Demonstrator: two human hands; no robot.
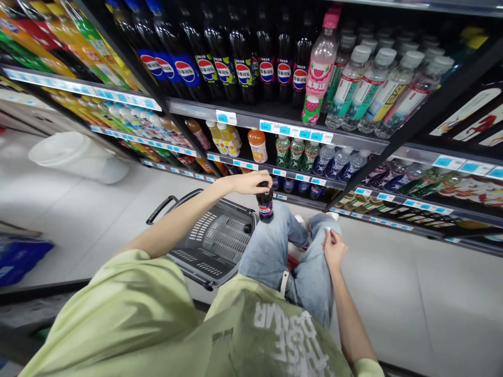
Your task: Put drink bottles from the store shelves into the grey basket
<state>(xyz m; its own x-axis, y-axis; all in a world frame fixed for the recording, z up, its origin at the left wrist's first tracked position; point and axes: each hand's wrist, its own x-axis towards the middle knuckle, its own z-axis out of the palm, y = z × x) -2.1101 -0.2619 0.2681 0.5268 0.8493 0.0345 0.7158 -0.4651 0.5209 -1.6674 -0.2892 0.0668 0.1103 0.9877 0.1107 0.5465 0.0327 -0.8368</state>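
My left hand [251, 183] grips the cap end of a dark cola bottle [265, 205] with a blue and red label, holding it upright just right of a grey plastic shopping basket [214, 241] that shows nothing inside. My right hand [333, 247] rests on my right knee with its fingers curled together; nothing shows in them. I am crouched in jeans and a green shirt, facing the drink shelves.
Dark shelves [283, 121] full of bottles run across the top: colas, a pink strawberry drink [320, 73], clear water bottles [377, 89], juices and green bottles lower down. A white bin [76, 156] stands on the tiled floor at left. A blue pack [19, 259] lies near the left edge.
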